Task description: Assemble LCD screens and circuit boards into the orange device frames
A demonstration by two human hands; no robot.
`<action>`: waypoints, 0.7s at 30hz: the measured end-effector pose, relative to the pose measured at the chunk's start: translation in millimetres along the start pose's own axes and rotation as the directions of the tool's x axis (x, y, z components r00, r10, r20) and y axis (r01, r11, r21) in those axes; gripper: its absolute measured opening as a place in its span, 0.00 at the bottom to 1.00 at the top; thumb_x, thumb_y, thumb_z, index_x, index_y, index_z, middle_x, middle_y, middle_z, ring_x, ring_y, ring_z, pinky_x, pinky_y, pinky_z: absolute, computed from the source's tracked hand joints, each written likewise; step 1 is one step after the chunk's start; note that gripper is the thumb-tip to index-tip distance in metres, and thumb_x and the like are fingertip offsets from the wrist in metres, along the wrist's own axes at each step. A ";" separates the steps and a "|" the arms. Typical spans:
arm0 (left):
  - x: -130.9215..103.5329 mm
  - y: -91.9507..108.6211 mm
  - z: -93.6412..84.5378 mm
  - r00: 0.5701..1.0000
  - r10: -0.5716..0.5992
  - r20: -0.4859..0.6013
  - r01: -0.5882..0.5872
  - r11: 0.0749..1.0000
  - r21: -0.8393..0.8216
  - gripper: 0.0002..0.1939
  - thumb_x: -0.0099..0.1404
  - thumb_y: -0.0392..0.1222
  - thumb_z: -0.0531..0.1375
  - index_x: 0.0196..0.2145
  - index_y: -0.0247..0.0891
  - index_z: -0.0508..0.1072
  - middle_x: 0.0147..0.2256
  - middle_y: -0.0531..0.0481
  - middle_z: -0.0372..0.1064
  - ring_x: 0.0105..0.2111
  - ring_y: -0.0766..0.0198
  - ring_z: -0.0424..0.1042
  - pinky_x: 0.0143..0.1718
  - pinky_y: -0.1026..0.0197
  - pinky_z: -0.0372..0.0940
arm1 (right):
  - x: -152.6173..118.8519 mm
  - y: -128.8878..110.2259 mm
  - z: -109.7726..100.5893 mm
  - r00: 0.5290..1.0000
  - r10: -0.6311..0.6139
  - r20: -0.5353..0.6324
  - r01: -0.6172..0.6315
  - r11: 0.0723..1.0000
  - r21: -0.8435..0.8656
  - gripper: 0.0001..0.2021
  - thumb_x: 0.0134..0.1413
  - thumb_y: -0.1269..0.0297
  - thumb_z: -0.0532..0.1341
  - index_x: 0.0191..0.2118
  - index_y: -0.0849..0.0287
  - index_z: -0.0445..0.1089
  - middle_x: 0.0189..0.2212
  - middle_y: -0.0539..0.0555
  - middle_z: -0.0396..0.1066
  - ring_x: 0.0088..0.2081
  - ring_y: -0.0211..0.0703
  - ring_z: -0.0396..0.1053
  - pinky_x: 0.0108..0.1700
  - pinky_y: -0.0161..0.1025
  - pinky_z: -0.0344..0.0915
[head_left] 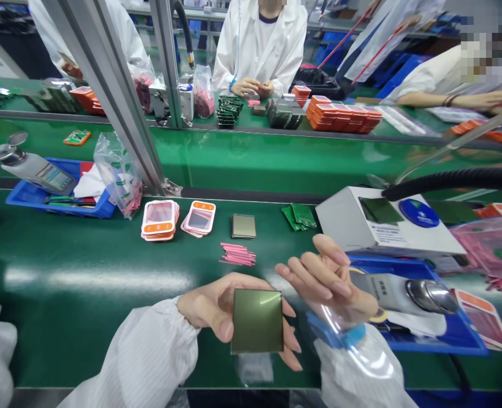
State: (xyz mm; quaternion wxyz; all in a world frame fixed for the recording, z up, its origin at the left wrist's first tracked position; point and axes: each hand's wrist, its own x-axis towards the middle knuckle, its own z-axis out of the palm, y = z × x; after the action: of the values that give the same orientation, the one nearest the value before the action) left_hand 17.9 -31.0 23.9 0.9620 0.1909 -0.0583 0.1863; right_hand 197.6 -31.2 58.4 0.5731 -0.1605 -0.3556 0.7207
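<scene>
My left hand [216,306] holds a square, dark glossy display panel [257,322] by its sides, thumb on the left edge and fingers behind and past the right edge. My right hand [329,277] is raised just right of the panel, fingers loosely bent and apart, with no grip visible; it is slightly blurred. Below it, shiny clear film [372,362] and a blue band [348,335] show at the wrist. A small clear piece of film [254,368] lies under the panel. Ahead are pink strips [237,254] and a stack of square panels [243,226].
Orange-and-white frames [160,220] and green circuit boards [299,216] lie farther back. Blue trays [84,211] with metal-topped bottles stand left and right. A white box [387,221] is at right. A metal post [110,90] rises at left; co-workers sit across.
</scene>
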 end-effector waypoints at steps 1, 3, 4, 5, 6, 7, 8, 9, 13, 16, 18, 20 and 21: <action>0.0 0.5 0.2 1.000 -0.010 -0.013 0.010 1.000 0.011 0.34 0.44 0.42 0.72 0.49 0.29 0.72 0.40 0.39 0.75 0.42 0.48 0.76 0.53 0.43 0.60 | 0.1 0.4 -0.7 1.000 -0.008 0.010 0.008 1.000 0.009 0.20 0.41 0.67 0.71 0.27 0.50 0.55 0.12 0.36 0.40 0.14 0.31 0.39 0.38 0.39 0.67; 0.0 0.8 0.5 0.999 -0.019 -0.038 0.020 0.999 0.026 0.34 0.43 0.43 0.72 0.48 0.30 0.73 0.39 0.38 0.75 0.41 0.47 0.76 0.53 0.42 0.59 | 0.2 1.0 -2.0 1.000 0.001 0.025 -0.002 1.000 0.031 0.18 0.43 0.67 0.70 0.28 0.50 0.56 0.14 0.35 0.41 0.13 0.29 0.39 0.40 0.39 0.68; 0.1 0.6 0.5 0.999 -0.016 -0.044 0.017 1.000 0.027 0.34 0.42 0.43 0.72 0.47 0.30 0.73 0.39 0.38 0.75 0.40 0.46 0.76 0.53 0.41 0.59 | 0.3 1.2 -2.5 1.000 0.011 0.026 -0.012 0.999 0.046 0.18 0.43 0.68 0.70 0.29 0.50 0.57 0.14 0.35 0.42 0.13 0.28 0.39 0.41 0.39 0.68; 0.2 0.2 0.4 0.999 -0.009 -0.048 0.011 1.000 0.027 0.33 0.42 0.42 0.72 0.47 0.29 0.73 0.40 0.38 0.74 0.40 0.46 0.75 0.53 0.41 0.59 | 0.3 1.3 -2.8 1.000 0.018 0.024 -0.020 0.998 0.062 0.18 0.43 0.68 0.70 0.29 0.50 0.57 0.15 0.35 0.43 0.13 0.27 0.39 0.42 0.39 0.68; 0.3 -0.2 0.2 0.999 -0.002 -0.047 0.004 1.000 0.029 0.33 0.43 0.42 0.72 0.48 0.29 0.73 0.40 0.38 0.74 0.41 0.47 0.75 0.53 0.41 0.59 | 0.3 1.4 -2.8 1.000 0.021 0.021 -0.023 0.997 0.075 0.18 0.43 0.68 0.70 0.29 0.50 0.58 0.15 0.35 0.44 0.13 0.27 0.39 0.43 0.39 0.68; 0.5 -0.7 -0.1 0.999 0.006 -0.043 -0.005 0.999 0.034 0.33 0.43 0.42 0.72 0.48 0.29 0.73 0.41 0.39 0.74 0.41 0.47 0.75 0.53 0.41 0.59 | 0.4 1.7 -2.7 1.000 0.023 0.012 -0.024 0.996 0.083 0.18 0.43 0.68 0.70 0.30 0.50 0.58 0.15 0.35 0.44 0.13 0.26 0.38 0.43 0.38 0.68; 0.6 -1.2 -0.4 0.999 0.015 -0.035 -0.013 0.999 0.041 0.33 0.44 0.42 0.72 0.48 0.29 0.72 0.41 0.39 0.74 0.41 0.47 0.75 0.53 0.41 0.58 | 0.3 2.0 -2.6 1.000 0.022 0.000 -0.022 0.996 0.085 0.18 0.43 0.69 0.70 0.29 0.51 0.58 0.16 0.35 0.45 0.13 0.26 0.38 0.43 0.38 0.68; 0.8 -1.5 -0.8 0.999 0.021 -0.027 -0.020 0.999 0.048 0.33 0.44 0.42 0.71 0.49 0.29 0.72 0.41 0.40 0.74 0.41 0.47 0.75 0.53 0.41 0.58 | 0.2 2.4 -2.5 1.000 0.023 -0.018 -0.021 0.996 0.082 0.18 0.42 0.69 0.71 0.29 0.51 0.58 0.16 0.36 0.45 0.13 0.26 0.38 0.43 0.39 0.68; 0.5 -2.5 -2.5 0.999 0.036 -0.001 -0.036 0.998 0.059 0.33 0.46 0.43 0.70 0.50 0.29 0.71 0.41 0.40 0.75 0.42 0.48 0.75 0.53 0.44 0.58 | -1.1 5.3 -3.8 0.993 0.024 -0.114 -0.016 0.998 0.066 0.20 0.38 0.69 0.72 0.29 0.51 0.57 0.17 0.36 0.47 0.14 0.27 0.38 0.40 0.42 0.68; -0.3 -2.6 -3.3 0.999 0.042 0.009 -0.043 0.996 0.076 0.33 0.48 0.44 0.69 0.51 0.30 0.70 0.41 0.39 0.75 0.42 0.45 0.75 0.53 0.43 0.58 | -2.1 7.2 -5.7 0.990 0.024 -0.141 -0.013 0.997 0.080 0.21 0.38 0.68 0.72 0.29 0.51 0.56 0.17 0.37 0.47 0.15 0.28 0.38 0.39 0.42 0.67; -0.8 -2.2 -3.1 0.999 0.042 -0.003 -0.042 0.996 0.076 0.33 0.47 0.44 0.69 0.50 0.29 0.70 0.41 0.38 0.75 0.42 0.45 0.75 0.53 0.42 0.57 | -2.1 7.5 -6.2 0.991 0.029 -0.131 -0.017 0.995 0.094 0.21 0.39 0.69 0.71 0.29 0.51 0.56 0.17 0.37 0.47 0.15 0.28 0.38 0.38 0.40 0.67; -0.9 -1.4 -2.2 0.999 0.035 -0.008 -0.034 0.996 0.083 0.33 0.47 0.45 0.69 0.51 0.30 0.70 0.41 0.38 0.75 0.42 0.45 0.75 0.53 0.40 0.58 | -1.4 7.1 -5.8 0.992 0.027 -0.123 -0.013 0.994 0.108 0.20 0.39 0.69 0.71 0.29 0.51 0.57 0.18 0.37 0.47 0.15 0.28 0.38 0.37 0.39 0.66; -0.9 -0.8 -1.6 1.000 0.029 -0.006 -0.028 0.996 0.088 0.33 0.48 0.45 0.69 0.51 0.30 0.70 0.41 0.38 0.75 0.42 0.45 0.75 0.52 0.40 0.58 | -0.9 6.8 -5.4 0.993 0.027 -0.118 -0.014 0.994 0.110 0.19 0.40 0.70 0.71 0.29 0.51 0.57 0.18 0.37 0.48 0.15 0.28 0.38 0.37 0.39 0.66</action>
State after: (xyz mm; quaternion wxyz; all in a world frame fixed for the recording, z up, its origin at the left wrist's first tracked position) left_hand 17.5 -31.4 22.0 0.9500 0.2318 -0.0494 0.2031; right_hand 196.6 -31.0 49.7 0.5938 -0.1752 -0.2794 0.7339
